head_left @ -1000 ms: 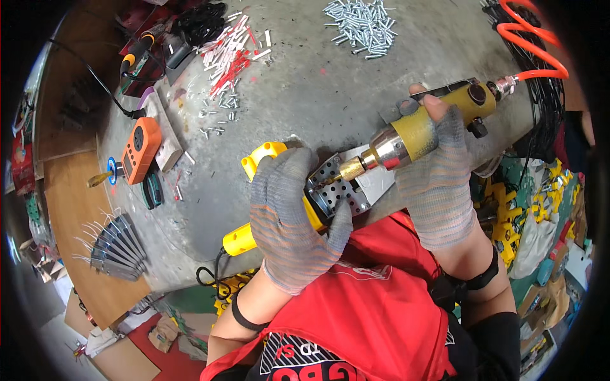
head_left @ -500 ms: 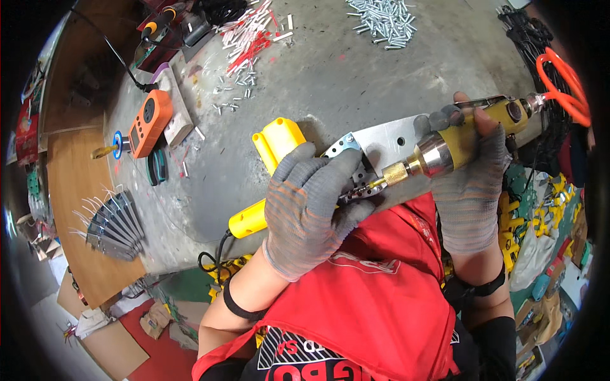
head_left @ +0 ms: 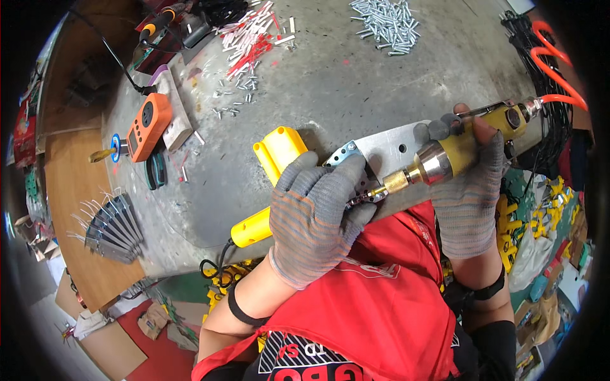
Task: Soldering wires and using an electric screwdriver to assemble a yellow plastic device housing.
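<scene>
Gloves on both hands here, grey knit ones. Left hand is clamped down over the near end of a flat metal plate with small holes in it, fingers curled over the plate and pressing it to the grey surface right at the front edge. Right hand is wrapped tight around a yellow air screwdriver, lying almost flat and pointing left, with its tip touching the plate just beside the left hand's thumb. An orange coiled hose runs off the back end of the tool, up past the right side of the surface.

Just left of the plate there's a yellow plastic block, and a yellow handle pokes out under the left wrist at the edge. Further back, well apart from the hands: a pile of silver screws, a scatter of red and white plastic plugs, and an orange meter off to the left.
</scene>
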`<state>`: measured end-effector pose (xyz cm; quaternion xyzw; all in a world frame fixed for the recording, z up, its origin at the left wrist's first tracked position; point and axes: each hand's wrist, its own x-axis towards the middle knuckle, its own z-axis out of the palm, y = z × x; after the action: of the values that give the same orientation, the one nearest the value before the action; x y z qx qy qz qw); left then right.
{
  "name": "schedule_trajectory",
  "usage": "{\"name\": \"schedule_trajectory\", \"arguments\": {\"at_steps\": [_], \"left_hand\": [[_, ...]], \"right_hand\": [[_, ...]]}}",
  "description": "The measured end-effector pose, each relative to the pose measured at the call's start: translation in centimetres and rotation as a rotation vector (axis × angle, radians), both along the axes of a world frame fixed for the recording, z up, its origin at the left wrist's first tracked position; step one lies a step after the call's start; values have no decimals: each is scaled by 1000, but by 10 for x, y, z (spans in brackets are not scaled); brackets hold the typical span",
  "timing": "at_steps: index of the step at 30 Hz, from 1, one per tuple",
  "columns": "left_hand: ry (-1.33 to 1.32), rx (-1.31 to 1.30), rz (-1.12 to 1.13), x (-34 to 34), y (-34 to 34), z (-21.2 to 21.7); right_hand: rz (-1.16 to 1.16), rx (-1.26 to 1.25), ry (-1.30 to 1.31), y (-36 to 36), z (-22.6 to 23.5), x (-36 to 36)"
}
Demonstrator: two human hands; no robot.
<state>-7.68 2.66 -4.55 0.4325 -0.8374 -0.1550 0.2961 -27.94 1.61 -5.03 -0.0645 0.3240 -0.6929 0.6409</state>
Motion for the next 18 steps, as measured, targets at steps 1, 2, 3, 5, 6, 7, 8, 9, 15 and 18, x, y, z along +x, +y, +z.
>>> {"name": "schedule_trajectory", "arguments": {"at_steps": [1,2,3,5,6,7,8,9,15,18], "left_hand": [[-15,11,34,-3,0,2],[-31,24,67,-5,0,3],[-29,31,60,-5,-1,1],[-21,-21,64,-6,-3,-2],[-21,-16,63,-6,-2,-2],[-14,3,85,-7,0,-2],[-8,21,109,-7,2,-1],[0,40,132,-6,3,-2],[48,-1,48,10,-1,17],[-121,-33,202,44,27,20]], "right_hand": [[5,47,9,1,2,0],[11,94,18,2,2,0],[4,102,20,2,0,1],[-35,93,0,2,-8,4],[-36,97,0,2,-8,4],[-4,70,-2,2,-7,4],[29,41,-6,2,-6,4],[29,45,-5,4,-4,6],[85,-6,18,0,13,-6],[20,-172,136,-15,16,-28]]}}
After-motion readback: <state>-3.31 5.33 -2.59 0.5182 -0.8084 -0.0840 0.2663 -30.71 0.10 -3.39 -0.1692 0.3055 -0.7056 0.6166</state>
